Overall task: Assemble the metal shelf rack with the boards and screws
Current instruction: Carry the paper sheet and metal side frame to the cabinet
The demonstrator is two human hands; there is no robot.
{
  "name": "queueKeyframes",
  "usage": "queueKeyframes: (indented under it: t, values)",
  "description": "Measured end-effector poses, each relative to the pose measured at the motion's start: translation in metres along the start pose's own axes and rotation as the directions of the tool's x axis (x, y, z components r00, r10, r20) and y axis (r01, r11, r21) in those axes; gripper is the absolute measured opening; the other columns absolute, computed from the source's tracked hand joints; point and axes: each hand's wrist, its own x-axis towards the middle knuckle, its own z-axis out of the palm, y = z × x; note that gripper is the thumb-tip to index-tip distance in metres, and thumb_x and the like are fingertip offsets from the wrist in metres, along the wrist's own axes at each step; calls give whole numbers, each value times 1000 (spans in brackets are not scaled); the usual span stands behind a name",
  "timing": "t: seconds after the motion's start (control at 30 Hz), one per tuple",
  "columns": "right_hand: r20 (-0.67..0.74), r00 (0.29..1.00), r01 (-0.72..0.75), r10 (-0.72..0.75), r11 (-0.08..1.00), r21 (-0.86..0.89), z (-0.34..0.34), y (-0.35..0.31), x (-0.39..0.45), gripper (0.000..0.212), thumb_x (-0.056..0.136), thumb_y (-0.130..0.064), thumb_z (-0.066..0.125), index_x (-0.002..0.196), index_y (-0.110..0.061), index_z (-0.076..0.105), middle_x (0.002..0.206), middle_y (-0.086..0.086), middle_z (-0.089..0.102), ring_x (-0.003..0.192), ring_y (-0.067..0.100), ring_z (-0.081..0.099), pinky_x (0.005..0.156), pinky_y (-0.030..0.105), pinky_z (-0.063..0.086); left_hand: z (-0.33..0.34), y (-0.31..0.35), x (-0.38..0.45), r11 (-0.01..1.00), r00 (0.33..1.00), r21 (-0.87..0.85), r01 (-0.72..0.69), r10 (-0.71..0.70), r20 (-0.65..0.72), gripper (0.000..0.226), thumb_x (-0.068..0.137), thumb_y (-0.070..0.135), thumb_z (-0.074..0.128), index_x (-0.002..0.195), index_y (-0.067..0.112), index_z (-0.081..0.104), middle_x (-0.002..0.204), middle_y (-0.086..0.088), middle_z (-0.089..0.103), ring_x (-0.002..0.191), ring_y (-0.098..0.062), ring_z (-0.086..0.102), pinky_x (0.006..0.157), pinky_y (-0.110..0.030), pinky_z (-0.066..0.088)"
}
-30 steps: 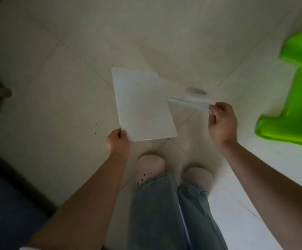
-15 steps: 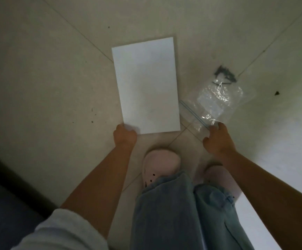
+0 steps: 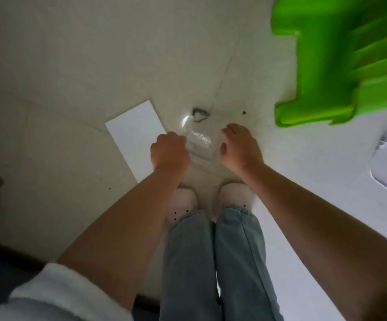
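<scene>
The left hand (image 3: 169, 151) is curled into a loose fist, and its fingers grip the left edge of a clear plastic bag (image 3: 199, 144). The right hand (image 3: 240, 147) has its fingers bent downward over the right edge of the same bag, and it seems to pinch it, though the fingertips are partly hidden. The bag hangs between the two hands, above the floor and in front of the person's feet; something small and pale is inside, too blurred to name. A white sheet of paper (image 3: 137, 135) lies flat on the tiled floor (image 3: 60, 77), just left of the left hand. A bright green plastic stool (image 3: 340, 59) stands at the upper right. Pale shoes (image 3: 234, 195) and blue jeans (image 3: 211, 262) show below the hands.
</scene>
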Motion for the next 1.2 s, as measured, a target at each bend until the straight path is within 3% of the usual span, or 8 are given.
queueKeyframes:
  t: [0.13,0.27,0.33,0.5,0.73,0.97,1.2]
  values:
    - [-155,983,-90,103,992,90,-86,21,-55,43,88,-11,44,130,-6,45,139,10,39,128,27,35,100,35,33,-72,76,-41,930,960,269,-249,273,-56,35,93,10,38,125,13,51,127,-6,49,119,-25,43,96,-33,36]
    - [-295,909,-233,293,947,223,-158,56,-126,43,89,-12,46,131,-6,45,141,11,38,130,26,34,102,34,30,-126,148,-96,798,864,419,-434,499,-56,32,91,8,38,120,10,53,122,-7,51,117,-27,44,94,-34,35]
    - [-339,844,-319,415,897,305,-181,77,-173,43,90,-11,45,133,-7,44,145,11,34,132,26,31,104,34,30,-146,181,-131,718,808,475,-508,589,-26,31,89,6,40,117,8,54,119,-8,52,115,-28,45,92,-35,35]
    - [-363,602,-491,711,688,534,-196,125,-318,41,91,-13,45,132,-10,46,147,7,32,133,24,31,105,31,25,-157,268,-242,460,636,624,-631,768,77,30,90,10,43,118,9,53,122,-9,51,117,-29,44,92,-35,37]
    - [-282,266,-615,922,388,686,-139,188,-555,38,90,-14,45,128,-11,50,142,6,39,129,25,36,103,31,30,-74,385,-426,23,296,679,-734,911,289,31,91,13,42,120,8,52,124,-10,49,120,-29,41,95,-36,35]
    - [-172,-9,-615,985,130,777,-61,244,-779,39,92,-16,45,130,-12,49,145,5,34,134,25,29,110,32,23,48,472,-630,-275,-21,603,-749,920,392,28,90,13,47,116,11,57,119,-8,53,116,-27,45,92,-35,37]
    - [-32,-181,-577,983,-80,812,5,280,-945,35,86,-7,44,119,-6,55,139,10,40,127,28,35,106,32,25,147,529,-787,-474,-193,525,-707,843,502,27,89,10,46,113,7,57,119,-10,52,115,-29,44,88,-37,37]
